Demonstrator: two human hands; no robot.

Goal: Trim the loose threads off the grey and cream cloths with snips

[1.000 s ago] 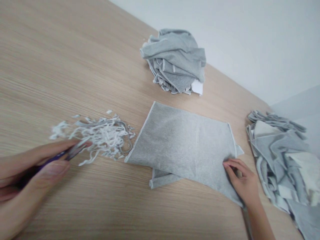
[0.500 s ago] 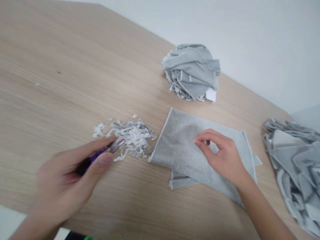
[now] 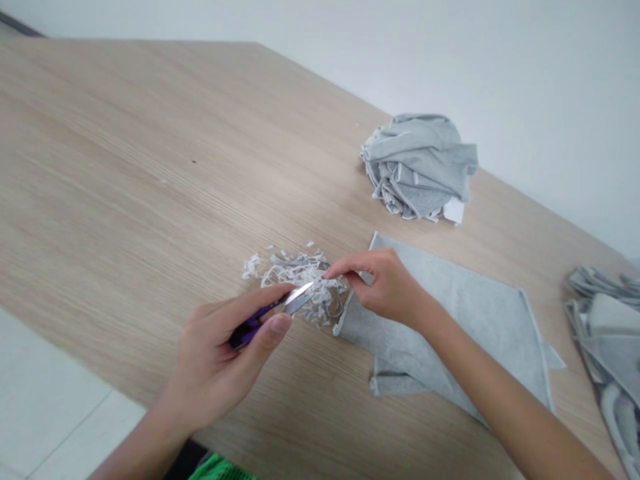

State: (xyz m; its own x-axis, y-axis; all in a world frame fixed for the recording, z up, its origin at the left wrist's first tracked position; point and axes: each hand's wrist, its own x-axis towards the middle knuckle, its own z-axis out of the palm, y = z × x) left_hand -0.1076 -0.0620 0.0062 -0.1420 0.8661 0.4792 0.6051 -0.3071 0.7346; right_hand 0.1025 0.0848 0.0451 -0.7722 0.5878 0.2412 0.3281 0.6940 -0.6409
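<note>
My left hand [image 3: 227,350] is closed around thread snips [image 3: 255,323] with a dark and purple handle, the blades pointing up and right. Just beyond the blade tips lies a heap of white and grey thread trimmings [image 3: 300,267]. My right hand [image 3: 383,287] reaches over that heap with thumb and forefinger pinched near the blade tips; whatever they hold is too small to make out. Under my right wrist a grey cloth piece with pale stitched edges [image 3: 465,300] lies flat, partly covering another grey cloth piece [image 3: 395,380].
A crumpled stack of grey cloth pieces [image 3: 425,163] sits at the back of the wooden table [image 3: 125,187], near the white wall [image 3: 475,60]. At the right edge is a second cloth pile [image 3: 610,333]. Green fabric [image 3: 220,469] shows below the table's front edge.
My right hand has moved left, from above the grey cloth to the thread heap. The snips are now close to its fingertips. The whole view has shifted, so things appear farther right.
</note>
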